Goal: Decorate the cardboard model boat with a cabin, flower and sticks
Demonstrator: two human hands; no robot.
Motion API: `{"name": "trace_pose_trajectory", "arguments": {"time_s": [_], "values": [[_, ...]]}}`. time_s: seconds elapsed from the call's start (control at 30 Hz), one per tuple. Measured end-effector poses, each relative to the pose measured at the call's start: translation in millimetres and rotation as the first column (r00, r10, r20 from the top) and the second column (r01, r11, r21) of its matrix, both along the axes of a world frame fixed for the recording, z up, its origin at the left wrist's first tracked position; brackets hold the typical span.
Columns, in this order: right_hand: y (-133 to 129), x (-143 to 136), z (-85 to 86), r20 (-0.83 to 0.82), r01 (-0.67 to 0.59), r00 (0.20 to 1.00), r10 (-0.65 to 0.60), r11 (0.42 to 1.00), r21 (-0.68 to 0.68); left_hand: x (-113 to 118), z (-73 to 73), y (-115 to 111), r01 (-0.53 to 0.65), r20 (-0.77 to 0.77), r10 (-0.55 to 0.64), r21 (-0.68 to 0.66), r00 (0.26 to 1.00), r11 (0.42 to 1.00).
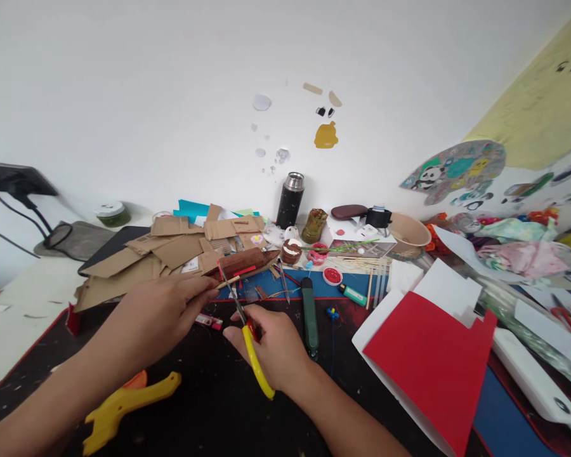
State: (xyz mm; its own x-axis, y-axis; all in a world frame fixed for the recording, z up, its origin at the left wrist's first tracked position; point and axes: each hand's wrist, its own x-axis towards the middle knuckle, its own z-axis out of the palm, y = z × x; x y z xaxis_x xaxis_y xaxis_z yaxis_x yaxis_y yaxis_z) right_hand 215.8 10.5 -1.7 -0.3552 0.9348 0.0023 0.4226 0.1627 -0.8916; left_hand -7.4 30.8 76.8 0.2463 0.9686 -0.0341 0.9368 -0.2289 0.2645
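Observation:
My left hand [164, 314] is closed, its fingertips pinching a thin light-coloured wooden stick [229, 281]. A narrow red strip [245, 273] shows right beside the stick; whether the two are joined I cannot tell. My right hand [278, 346] grips scissors [255, 365] with yellow and red handles. Their blades point up and away and cross the stick near my left fingertips; how far apart the blades are is unclear. Just behind lies a brown boat-shaped piece [242, 261] with a pointed right end. A green-handled cutter [309, 317] lies to the right of my right hand.
Cardboard pieces [176, 244] are heaped behind my left hand. A black flask [290, 202] stands by the wall. Red paper [428, 355] lies on white sheets at right. A yellow plastic tool [128, 406] is near my left forearm. A green glue tube [353, 295] lies farther right.

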Motion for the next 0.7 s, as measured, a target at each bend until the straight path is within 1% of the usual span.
{"name": "trace_pose_trajectory", "arguments": {"time_s": [0.13,0.23,0.3,0.47,0.7], "values": [[0.9,0.4,0.3,0.014,0.012,1.000,-0.012,1.000,0.004,1.3,-1.9,-0.5,0.003,-0.058,0.000,0.040,0.998,0.999],[2.9,1.1,1.4,0.028,0.002,1.000,-0.003,1.000,0.006,0.6,-6.2,0.2,0.027,-0.067,-0.021,0.089,0.998,0.996],[3.9,1.8,1.8,0.032,-0.005,0.999,0.005,1.000,0.010,-0.2,-7.4,0.8,0.031,-0.067,-0.024,0.100,0.997,0.995],[4.1,2.6,1.2,0.008,-0.018,1.000,0.018,1.000,0.014,-2.1,-5.6,0.9,-0.009,-0.047,0.010,0.031,0.999,0.999],[3.8,1.4,1.5,-0.014,-0.020,1.000,0.020,1.000,0.002,-3.8,-4.1,3.5,-0.011,-0.001,0.011,-0.014,1.000,1.000]]}}
